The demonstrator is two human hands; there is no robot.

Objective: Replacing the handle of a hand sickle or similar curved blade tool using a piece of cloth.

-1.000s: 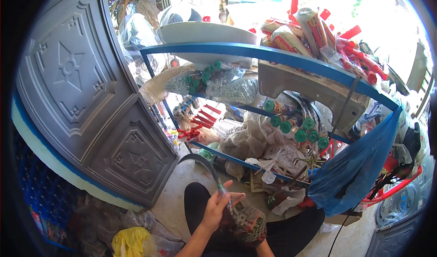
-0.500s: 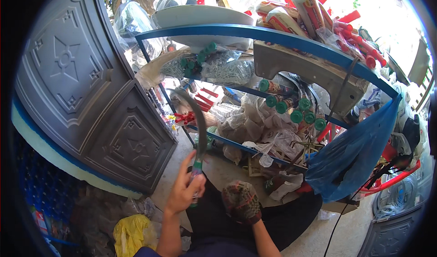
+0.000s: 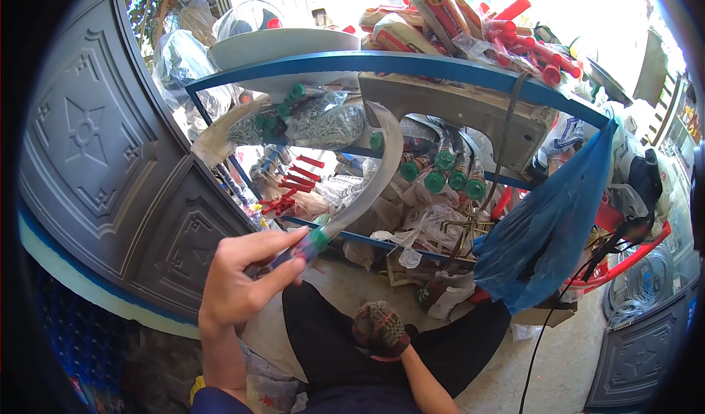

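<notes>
My left hand (image 3: 239, 278), bare, is raised in front of the shelf. Its thumb and fingers pinch the patterned handle of a sickle (image 3: 387, 168), close to the green collar (image 3: 318, 238). The curved grey blade rises to the right, its tip bending back left in front of the rack. Part of the handle is hidden inside my fingers. Low between my legs, my right hand (image 3: 380, 329) wears a dark checked knit glove. Its fingers are curled closed, and whatever they may hold is hidden.
A blue-framed shelf rack (image 3: 308, 63) ahead holds bagged screws, green-capped tubes (image 3: 435, 183), red-handled items and plastic bags. A blue plastic sheet (image 3: 547, 227) hangs at its right corner. An embossed dark door panel (image 3: 84, 131) stands on the left. A black cable (image 3: 540, 333) trails down.
My left hand has come up and to the left, nearer to me, and the sickle now tilts right instead of standing upright. The view has shifted right. My gloved hand stays low between my legs.
</notes>
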